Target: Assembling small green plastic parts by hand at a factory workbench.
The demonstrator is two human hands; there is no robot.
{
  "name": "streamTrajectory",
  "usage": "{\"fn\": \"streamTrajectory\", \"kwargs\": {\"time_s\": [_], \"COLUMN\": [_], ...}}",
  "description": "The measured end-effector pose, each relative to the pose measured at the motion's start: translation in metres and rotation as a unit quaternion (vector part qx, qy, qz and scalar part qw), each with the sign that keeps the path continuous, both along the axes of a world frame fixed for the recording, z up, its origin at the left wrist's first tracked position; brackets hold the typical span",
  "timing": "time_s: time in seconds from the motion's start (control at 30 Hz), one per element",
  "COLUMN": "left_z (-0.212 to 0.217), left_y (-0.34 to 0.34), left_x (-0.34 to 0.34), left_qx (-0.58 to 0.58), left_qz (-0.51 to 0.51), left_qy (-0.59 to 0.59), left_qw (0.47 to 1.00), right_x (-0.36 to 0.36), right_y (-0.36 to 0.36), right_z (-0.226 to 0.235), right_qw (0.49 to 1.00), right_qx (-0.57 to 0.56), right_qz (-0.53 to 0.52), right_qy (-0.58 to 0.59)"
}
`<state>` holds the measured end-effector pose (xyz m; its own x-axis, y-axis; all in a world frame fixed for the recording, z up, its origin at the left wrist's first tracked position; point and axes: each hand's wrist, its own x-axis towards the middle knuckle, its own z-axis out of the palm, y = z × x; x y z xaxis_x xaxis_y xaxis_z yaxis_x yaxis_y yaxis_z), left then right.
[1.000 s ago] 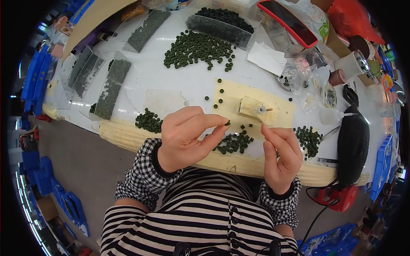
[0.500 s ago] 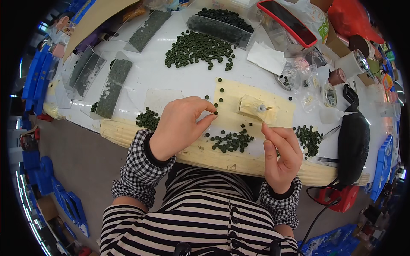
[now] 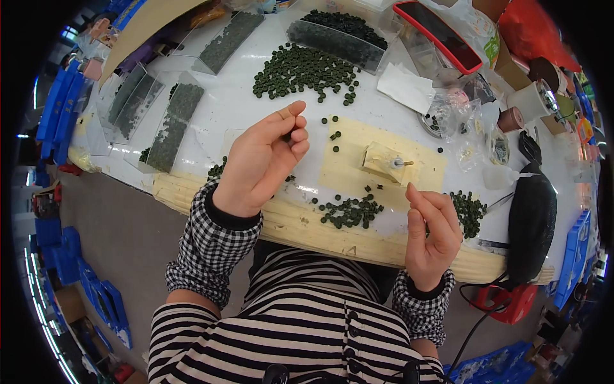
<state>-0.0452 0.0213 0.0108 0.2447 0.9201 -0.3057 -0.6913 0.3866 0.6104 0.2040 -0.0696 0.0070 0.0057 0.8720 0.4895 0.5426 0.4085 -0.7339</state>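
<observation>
My left hand [image 3: 259, 163] is raised over the table with its palm turned up and fingers curled. Small dark green round pieces [image 3: 287, 136] show partly between those fingers. On the right, my right hand [image 3: 435, 237] has its fingers folded close together near the front edge; anything within them is hidden. Between the hands lies a loose cluster of the same green pieces [image 3: 350, 212]. Just beyond, a block wrapped in cream tape [image 3: 378, 158] carries a short metal pin [image 3: 403, 163]. A few single pieces sit along the left side of the yellow sheet [image 3: 339, 173] under the block.
A large spread of green pieces [image 3: 307, 70] lies at the back, before a clear bin [image 3: 336, 45]. Clear trays [image 3: 176, 125] stand at left. A red-cased phone [image 3: 441, 35], white tissue [image 3: 406, 88] and black bundle [image 3: 531, 224] are at right. Padding [image 3: 307, 233] lines the front edge.
My left hand has left the row of single pieces, moved up and left, and turned its palm upward. My right hand has barely moved. The whole view has shifted slightly.
</observation>
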Motion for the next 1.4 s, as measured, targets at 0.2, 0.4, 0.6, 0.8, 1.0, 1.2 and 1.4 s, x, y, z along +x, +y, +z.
{"fn": "streamTrajectory", "kwargs": {"time_s": [0.2,0.4,0.6,0.8,1.0,1.2,1.4], "left_z": [0.027,0.024,0.022,0.015,0.009,0.009,0.003], "left_y": [-0.003,0.014,0.017,0.012,0.009,0.008,0.007], "left_x": [0.028,0.034,0.040,0.036,0.037,0.037,0.037], "left_qx": [-0.062,0.018,0.014,-0.010,-0.004,0.029,0.049], "left_qz": [-0.005,-0.175,-0.181,-0.226,-0.261,-0.266,-0.258], "left_qy": [0.017,-0.017,-0.025,-0.077,-0.093,-0.079,-0.077], "left_qw": [0.998,0.984,0.983,0.971,0.961,0.960,0.962], "right_x": [0.014,0.015,0.017,0.012,0.012,0.010,0.011], "right_y": [0.015,0.051,0.067,0.066,0.068,0.068,0.066], "right_z": [0.018,0.047,0.027,0.025,0.024,0.026,0.025], "right_qw": [0.993,0.978,0.979,0.990,0.990,0.993,0.994], "right_qx": [0.077,0.158,0.162,0.099,0.082,0.059,0.067], "right_qz": [-0.030,-0.034,-0.031,-0.006,0.003,0.011,0.007], "right_qy": [-0.083,-0.128,-0.123,-0.103,-0.112,-0.098,-0.090]}}
